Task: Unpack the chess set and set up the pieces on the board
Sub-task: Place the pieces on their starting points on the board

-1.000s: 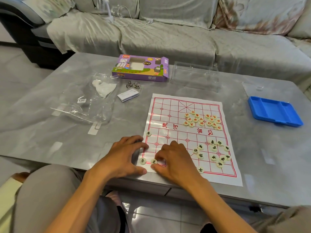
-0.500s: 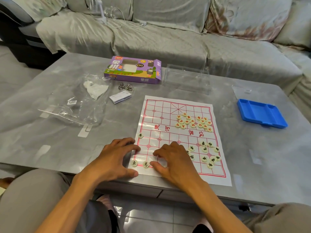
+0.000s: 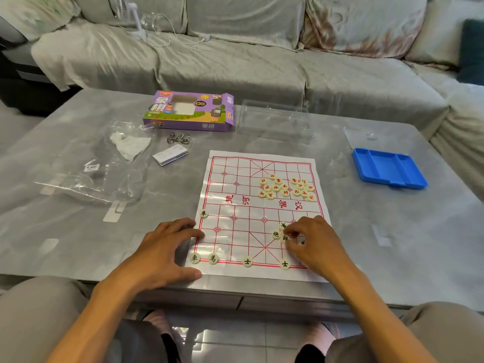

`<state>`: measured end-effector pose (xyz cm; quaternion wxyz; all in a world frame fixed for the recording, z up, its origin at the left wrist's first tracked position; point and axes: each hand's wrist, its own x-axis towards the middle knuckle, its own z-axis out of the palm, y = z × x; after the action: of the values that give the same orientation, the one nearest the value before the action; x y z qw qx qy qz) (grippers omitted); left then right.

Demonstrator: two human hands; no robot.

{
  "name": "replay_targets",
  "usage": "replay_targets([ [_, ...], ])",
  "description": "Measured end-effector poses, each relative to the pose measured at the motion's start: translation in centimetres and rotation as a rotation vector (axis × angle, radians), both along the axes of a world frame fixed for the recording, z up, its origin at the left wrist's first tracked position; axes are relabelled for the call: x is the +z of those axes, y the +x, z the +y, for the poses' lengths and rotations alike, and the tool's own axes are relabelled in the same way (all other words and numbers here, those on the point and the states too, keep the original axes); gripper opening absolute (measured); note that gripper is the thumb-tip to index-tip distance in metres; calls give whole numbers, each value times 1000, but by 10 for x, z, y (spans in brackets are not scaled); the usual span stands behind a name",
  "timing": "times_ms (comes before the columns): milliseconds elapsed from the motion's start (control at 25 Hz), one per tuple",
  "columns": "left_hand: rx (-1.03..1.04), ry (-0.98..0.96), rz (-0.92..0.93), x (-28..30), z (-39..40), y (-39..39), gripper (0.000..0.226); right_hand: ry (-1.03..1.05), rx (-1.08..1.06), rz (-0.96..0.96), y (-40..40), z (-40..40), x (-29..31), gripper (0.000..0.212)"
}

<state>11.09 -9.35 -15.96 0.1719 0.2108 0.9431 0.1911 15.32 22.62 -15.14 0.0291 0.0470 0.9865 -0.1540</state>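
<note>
**A:** Why is the left hand just parked at the board's left edge? It isn't grabbing anything.

**B:** Looks like an anchor to me. Fingers are spread out pretty flat, tips on the thin sheet's border, palm on the tabletop, holding nothing. Probably there so the sheet doesn't slide.

**A:** And the right hand?

**B:** It's over the loose black pieces on the near right of the board, fingertips curled down into the pile. Seems to be pinching one, but the hand covers most of it, so I can't tell for sure.

**A:** How far along is the setup?

**B:** Early, I'd say. Four black ones sit on the near row: two at the left corner, two either side of the middle. One more is at the left edge higher up. The red pieces are heaped together past the river, unsorted.

**A:** The packaging?

**B:** Pushed out of the way: box at the back, blue tray off right, plastic bag left.
</note>
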Motion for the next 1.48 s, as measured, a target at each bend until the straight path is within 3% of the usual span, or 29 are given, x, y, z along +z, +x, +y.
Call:
replay_targets([
  [1480,-8,-5,1,5,1,2,78,-56,-31,59,1,7,-14,32],
])
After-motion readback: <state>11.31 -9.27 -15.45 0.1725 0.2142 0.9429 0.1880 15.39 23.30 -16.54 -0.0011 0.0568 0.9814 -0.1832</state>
